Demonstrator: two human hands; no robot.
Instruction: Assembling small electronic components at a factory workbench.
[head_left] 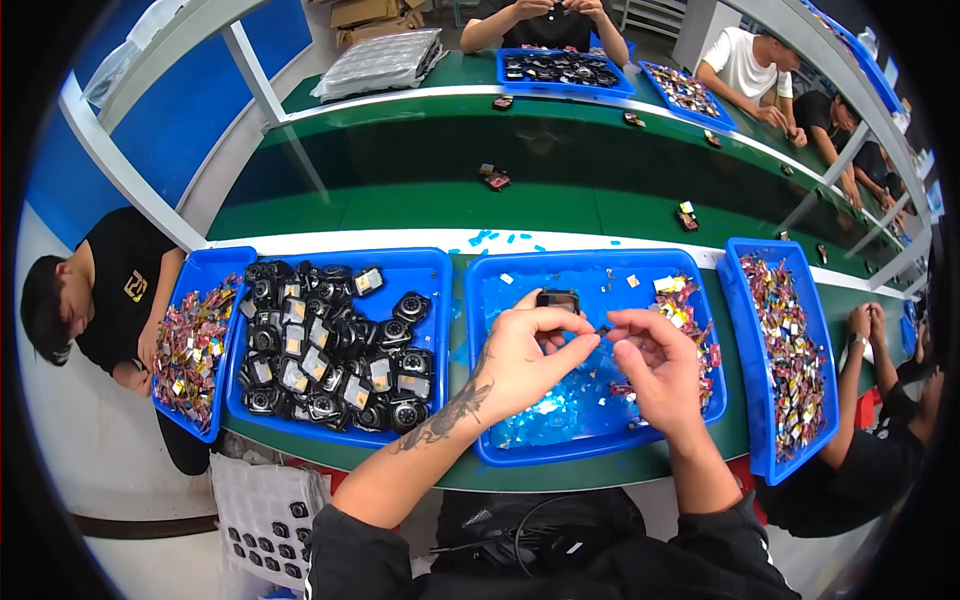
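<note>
— What did you have in hand?

— A small black module, pinched in my left hand over the middle blue tray. My right hand was curled just beside it, thumb and forefinger nearly closed; on what, I couldn't tell.

— And round about?

— Pale blue film scraps beneath, red-and-gold packets at the tray's right. Left of it, a tray of black modules with square silvery labels.

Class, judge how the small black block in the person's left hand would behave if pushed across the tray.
The small black block looks rigid and boxy, so it would probably slide, not roll. The left hand holds it by fingertips alone, suggesting it is light.
</note>
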